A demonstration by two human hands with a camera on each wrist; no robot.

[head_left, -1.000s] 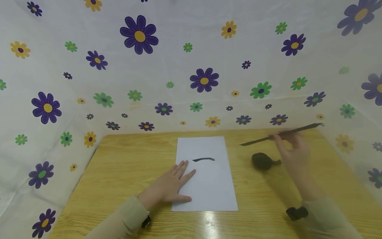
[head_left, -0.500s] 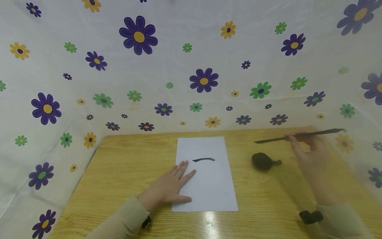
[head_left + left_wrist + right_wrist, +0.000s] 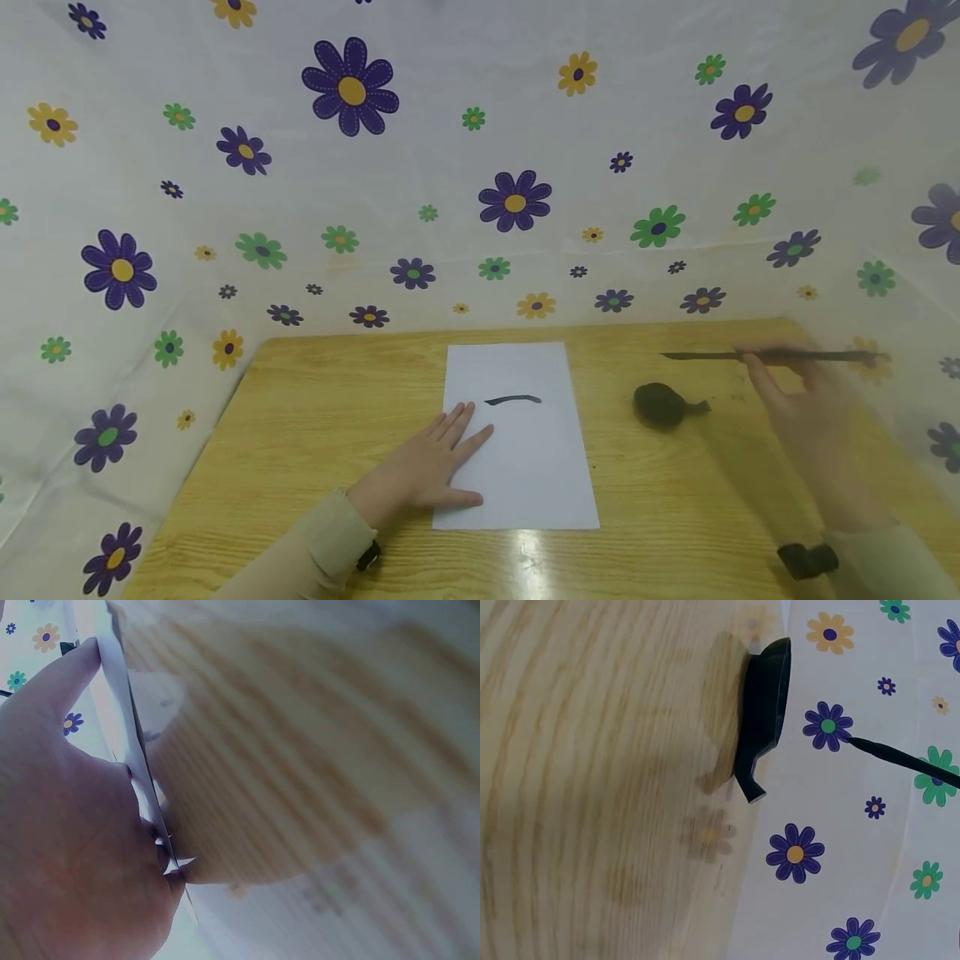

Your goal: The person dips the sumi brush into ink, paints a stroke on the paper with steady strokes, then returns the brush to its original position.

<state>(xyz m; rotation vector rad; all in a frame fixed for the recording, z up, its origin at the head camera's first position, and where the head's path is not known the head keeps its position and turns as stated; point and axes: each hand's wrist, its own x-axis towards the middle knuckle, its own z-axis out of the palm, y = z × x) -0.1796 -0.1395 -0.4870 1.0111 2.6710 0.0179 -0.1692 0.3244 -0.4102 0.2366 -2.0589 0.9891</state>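
Observation:
A white sheet of paper (image 3: 528, 471) lies on the table with one black brushstroke (image 3: 513, 399) across its upper part. Over its left side my left hand (image 3: 420, 471) lies flat, fingers spread; the thumb and the paper's edge show in the left wrist view. My right hand (image 3: 806, 408), slightly blurred, pinches a dark calligraphy brush (image 3: 701, 357) near its middle, nearly level, dark tip to the left. In the right wrist view the brush (image 3: 904, 759) enters from the right, its tip against the backdrop. A small black dish (image 3: 660, 406) with a short stem sits left of that hand.
The wood-grain table (image 3: 315, 417) meets a white flower-printed cloth (image 3: 442, 167) at the back and both sides. Small dark specks (image 3: 738, 397) mark the tabletop right of the dish. Each wrist carries a black strap device (image 3: 807, 562).
My right hand has moved right and toward me with the brush, which has turned from slanting to nearly level. My left hand, the paper and the dish stay put.

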